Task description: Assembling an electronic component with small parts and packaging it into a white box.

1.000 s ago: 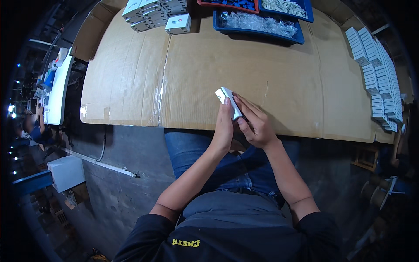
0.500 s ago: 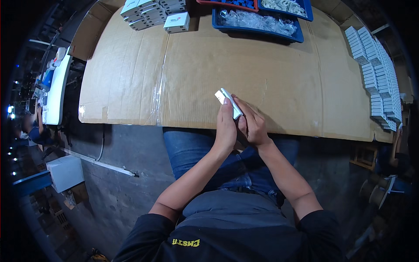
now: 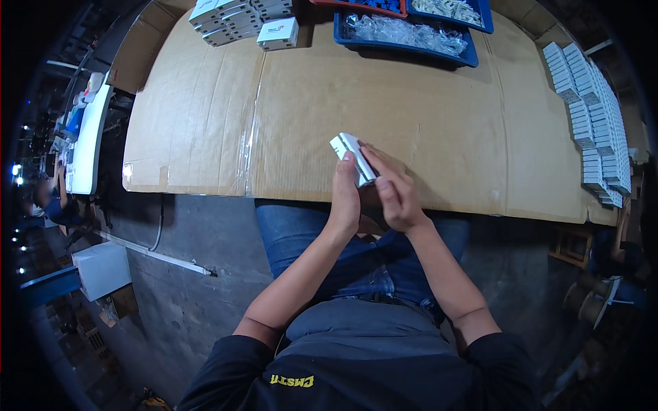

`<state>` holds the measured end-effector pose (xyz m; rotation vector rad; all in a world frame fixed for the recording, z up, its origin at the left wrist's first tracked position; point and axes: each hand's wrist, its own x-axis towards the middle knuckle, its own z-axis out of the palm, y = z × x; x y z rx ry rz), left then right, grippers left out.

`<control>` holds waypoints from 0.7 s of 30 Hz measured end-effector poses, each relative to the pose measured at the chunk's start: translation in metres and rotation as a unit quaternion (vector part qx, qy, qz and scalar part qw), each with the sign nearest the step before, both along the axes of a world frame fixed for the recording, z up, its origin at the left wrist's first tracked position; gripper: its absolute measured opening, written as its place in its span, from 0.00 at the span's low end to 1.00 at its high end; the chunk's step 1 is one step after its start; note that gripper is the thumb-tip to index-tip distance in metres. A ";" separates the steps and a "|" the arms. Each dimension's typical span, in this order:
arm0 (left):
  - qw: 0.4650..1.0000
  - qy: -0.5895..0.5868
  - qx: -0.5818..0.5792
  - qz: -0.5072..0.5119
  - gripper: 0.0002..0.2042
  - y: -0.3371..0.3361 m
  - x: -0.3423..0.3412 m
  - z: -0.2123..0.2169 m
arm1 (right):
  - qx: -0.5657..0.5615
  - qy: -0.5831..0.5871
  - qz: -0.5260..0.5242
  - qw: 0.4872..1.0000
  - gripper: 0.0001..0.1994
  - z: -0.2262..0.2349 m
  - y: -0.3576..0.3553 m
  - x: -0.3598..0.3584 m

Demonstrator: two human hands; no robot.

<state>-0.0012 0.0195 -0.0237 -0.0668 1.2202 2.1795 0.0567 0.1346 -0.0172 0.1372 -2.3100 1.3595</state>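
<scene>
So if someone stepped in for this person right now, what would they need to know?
Left hand and right hand: both grip one small white box above the near edge of the cardboard-covered table.
Things: white boxes stacked far left, rows of them along the right, blue trays of clear bagged parts at the far edge.
Done or left: cannot tell whether the held box is filled.

Over the last second the small white box (image 3: 353, 157) barely moved. Left hand (image 3: 345, 198) and right hand (image 3: 394, 195) drew slightly toward the near edge of the cardboard-covered desk (image 3: 445, 137). The right hand's fingers (image 3: 384, 188) slid a little lower along the box's side.
</scene>
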 end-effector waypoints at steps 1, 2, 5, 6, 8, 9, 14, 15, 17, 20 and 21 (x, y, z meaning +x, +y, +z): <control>1.000 0.000 0.000 0.001 0.35 -0.001 -0.001 0.000 | -0.108 -0.008 -0.006 0.994 0.22 0.000 0.002 0.001; 0.999 0.041 -0.005 -0.007 0.35 -0.004 -0.003 0.001 | -0.215 -0.016 -0.013 0.976 0.22 0.001 0.004 0.002; 0.992 0.123 -0.012 -0.024 0.41 -0.006 -0.005 0.001 | -0.174 -0.097 -0.124 0.972 0.22 0.009 0.013 0.001; 0.979 0.201 -0.027 -0.017 0.45 -0.006 -0.005 0.001 | -0.274 -0.177 -0.114 0.939 0.22 0.017 0.014 0.006; 0.952 0.301 -0.054 -0.025 0.55 -0.006 -0.004 0.002 | -0.331 -0.207 -0.069 0.918 0.22 0.032 0.018 0.007; 0.952 0.301 -0.054 -0.027 0.55 -0.006 -0.005 0.004 | -0.385 -0.236 -0.022 0.892 0.22 0.037 0.019 0.008; 0.937 0.340 -0.052 -0.065 0.49 -0.009 -0.005 0.003 | -0.400 -0.215 -0.024 0.891 0.24 0.040 0.021 0.009; 0.952 0.300 -0.014 -0.059 0.46 -0.010 -0.006 0.003 | -0.403 -0.206 -0.030 0.891 0.25 0.037 0.020 0.009; 0.969 0.241 -0.034 -0.046 0.41 -0.006 -0.006 0.008 | -0.407 -0.197 -0.036 0.891 0.27 0.026 0.015 0.010; 0.988 0.143 -0.051 -0.032 0.36 -0.004 -0.005 0.021 | -0.357 -0.116 0.010 0.927 0.29 0.017 0.002 0.013; 0.993 0.105 -0.048 -0.032 0.34 -0.004 -0.004 0.023 | -0.357 -0.117 0.011 0.927 0.29 0.018 -0.003 0.013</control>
